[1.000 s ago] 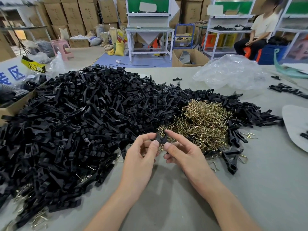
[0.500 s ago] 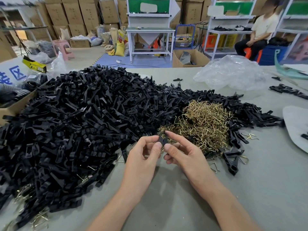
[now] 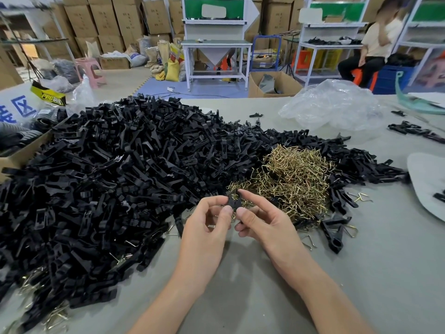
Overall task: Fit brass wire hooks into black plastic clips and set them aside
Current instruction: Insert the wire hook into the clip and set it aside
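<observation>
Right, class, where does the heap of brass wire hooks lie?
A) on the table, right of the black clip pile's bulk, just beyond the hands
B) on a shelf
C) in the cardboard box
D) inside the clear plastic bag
A: the brass hook heap lies right of the black clip pile, just beyond the left hand and right hand pinching a held clip.

We are in a warehouse workshop; stacked cardboard boxes (image 3: 115, 22) line the back wall; metal workbenches (image 3: 216, 44) stand behind; bulk black clips (image 3: 108, 169) cover our table (image 3: 240, 297).
</observation>
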A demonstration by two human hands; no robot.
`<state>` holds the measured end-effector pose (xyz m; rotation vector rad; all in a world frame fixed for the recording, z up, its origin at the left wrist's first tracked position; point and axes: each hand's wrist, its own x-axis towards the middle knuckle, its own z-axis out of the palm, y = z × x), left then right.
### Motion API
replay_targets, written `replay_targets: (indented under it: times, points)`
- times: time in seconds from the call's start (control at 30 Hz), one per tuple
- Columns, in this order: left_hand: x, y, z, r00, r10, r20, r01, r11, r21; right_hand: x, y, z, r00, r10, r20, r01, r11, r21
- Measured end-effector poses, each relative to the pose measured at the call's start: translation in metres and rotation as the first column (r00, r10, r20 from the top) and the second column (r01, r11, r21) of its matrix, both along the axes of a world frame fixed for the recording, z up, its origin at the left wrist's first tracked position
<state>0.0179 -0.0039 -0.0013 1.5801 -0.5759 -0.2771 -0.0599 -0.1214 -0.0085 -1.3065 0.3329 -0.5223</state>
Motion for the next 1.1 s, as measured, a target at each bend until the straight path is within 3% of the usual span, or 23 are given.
replay_targets:
  times: [0.8,0.93,1.1]
  points:
    - [-0.0075,0.0047,0.0049,0.992,-0.115,0.059,0.119,0.991,-0.058,-0.0026,-0.0044,0.0027,0.999,0.035,0.038,-0.038,0.996,0.086]
    - [-0.0086,0.0051,0.0062,0.984,-0.167,0.065,0.172,0.983,-0.069,-0.0043,-0.0049,0.0024,0.989,0.149,0.013,-0.149,0.988,0.036]
    - [-0.0033,0.0052,0.0037,0.985,-0.142,0.101,0.141,0.99,0.023,-0.0046,-0.006,0.0023,0.997,0.076,0.014,-0.076,0.997,-0.01]
